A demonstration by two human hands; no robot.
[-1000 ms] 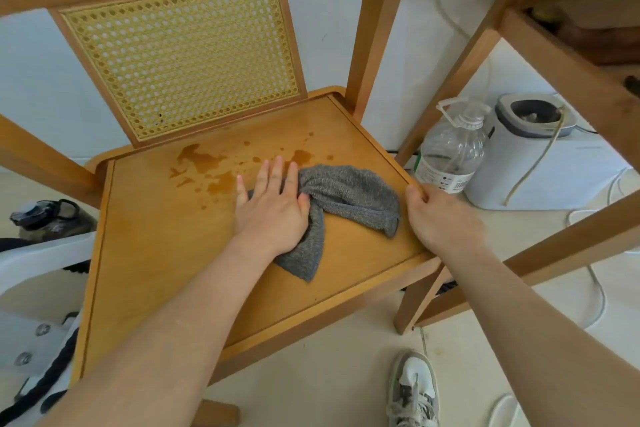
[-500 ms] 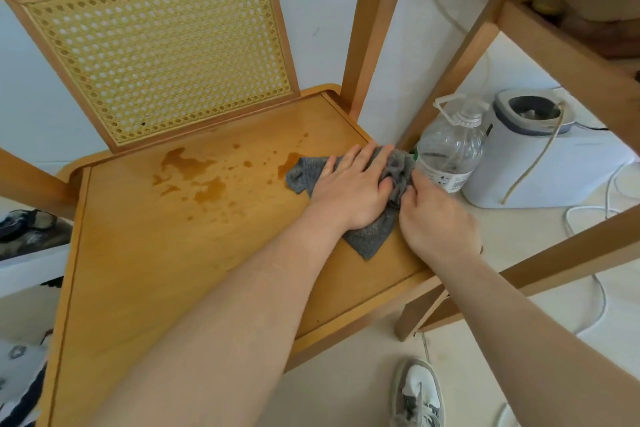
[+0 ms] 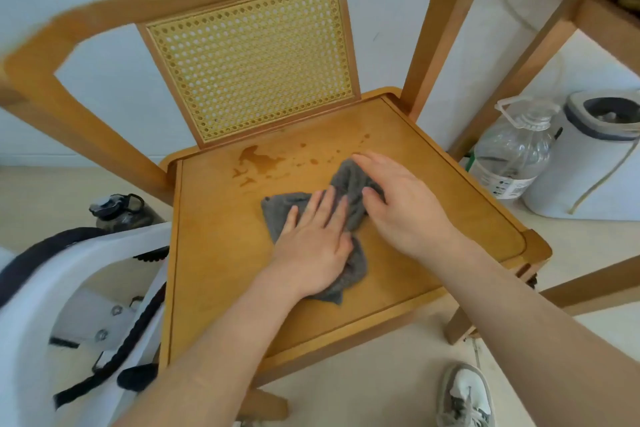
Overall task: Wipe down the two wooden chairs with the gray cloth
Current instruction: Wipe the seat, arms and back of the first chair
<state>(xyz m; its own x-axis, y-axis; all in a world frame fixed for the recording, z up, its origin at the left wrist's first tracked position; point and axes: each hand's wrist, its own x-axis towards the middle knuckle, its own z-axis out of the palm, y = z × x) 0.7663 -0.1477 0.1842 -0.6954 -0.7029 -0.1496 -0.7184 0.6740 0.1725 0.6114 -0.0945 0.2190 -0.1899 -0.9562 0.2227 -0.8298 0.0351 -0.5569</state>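
Pale floor [image 3: 374, 378] and a white wall behind, and centre stage is the wooden chair [image 3: 242, 270] with its cane back [image 3: 252, 62] — seat facing up at us. Both hands are down on the gray cloth [image 3: 278, 210], which lies bunched across the middle of the seat. Left hand [image 3: 311, 239] lies flat on the cloth's near half, fingers [image 3: 325, 201] straight and close together, pressing it into the wood. Right hand [image 3: 401, 204] lies over the far, twisted end, fingers [image 3: 367, 161] stretched out and together, thumb resting against the fabric — a press rather than a pinch, as far as I can see. Just beyond the cloth, toward the backrest, a brown stain [image 3: 258, 159] and a scatter of smaller spots sit on the seat, not yet wiped. So my read: we're mid-wipe on the first chair's seat, early in the job. The next move looks like a push of the cloth forward and to the left, over those spots, with steady downward pressure so the fabric drags rather than rolls. Off to the right, a second wooden frame [image 3: 512, 80], likely the other chair, stands near a clear water bottle [image 3: 512, 152] and a white appliance [image 3: 588, 163] on the floor.
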